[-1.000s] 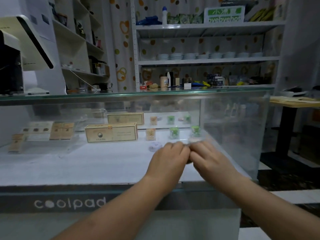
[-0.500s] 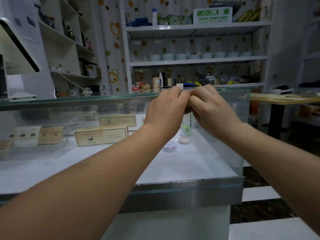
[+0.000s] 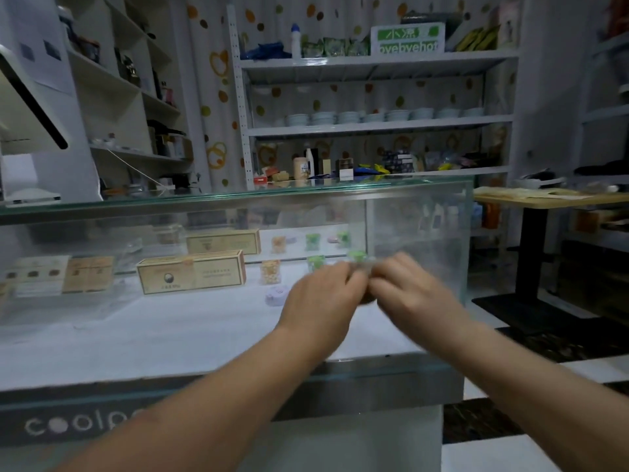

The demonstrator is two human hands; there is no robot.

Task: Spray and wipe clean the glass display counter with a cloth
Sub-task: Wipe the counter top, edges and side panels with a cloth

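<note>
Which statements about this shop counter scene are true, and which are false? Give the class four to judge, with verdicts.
1. The left hand and right hand are close together in front of the glass display counter. True.
2. The white bowls sit on the top shelf. False: they line the middle shelf, below the green-and-white box.
3. A long tan carton lies inside the counter. True.
4. The wooden table stands left of the counter. False: it stands to the right.
</note>
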